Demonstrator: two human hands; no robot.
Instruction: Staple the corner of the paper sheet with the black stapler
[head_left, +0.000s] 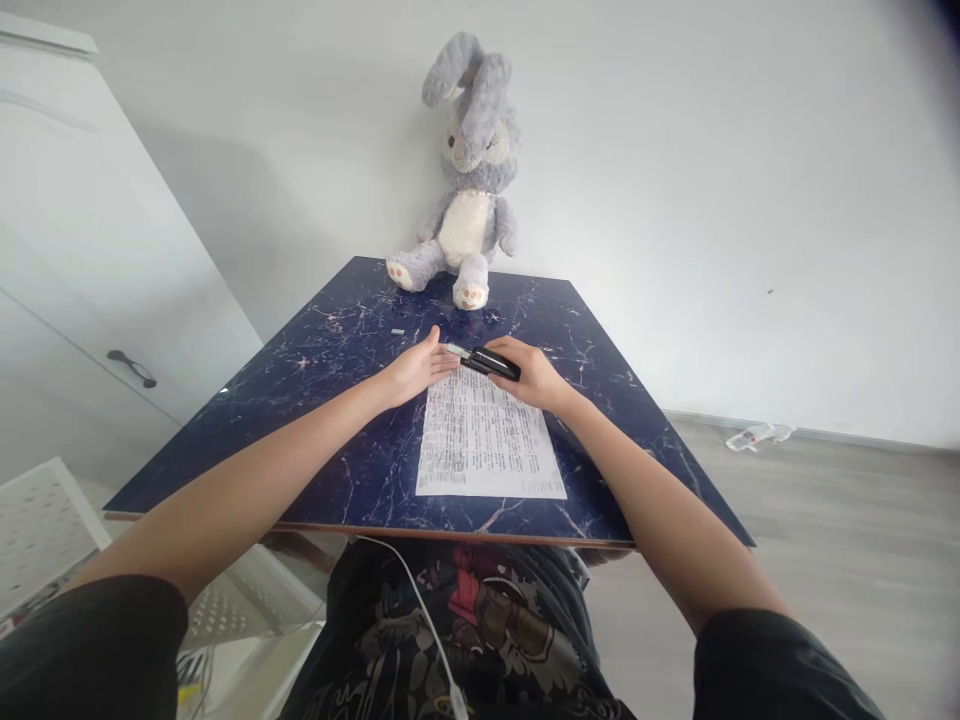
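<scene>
**Stapler in the right hand, left hand open beside it**

From where I stand, a white cabinet fills the far left; its outer side runs out of sight, and only one dark handle shows whole. Below it is a white perforated rack, cut off at the side and partly covered by the arm and black sleeve. I can't make out what is stored in it.

On the blue marbled table, the left hand is unclenched and grips nothing, thumb raised and fingers stretched toward the stapler's silvery end. Whether the fingertips touch it, I can't tell. Just beyond lies a small grey block, too small to identify.

A white cord crosses the person's dark printed shirt, its lower end out of sight. At the back sits a plush rabbit, one ear flopped over part of its face. A printed sheet lies nearer, the writing unreadable and its top edge partly hidden by the black stapler above it. The right hand grasps that stapler, covering its rear end.

On the floor at far right, by the wall, is some clear plastic, hard to make out.
</scene>
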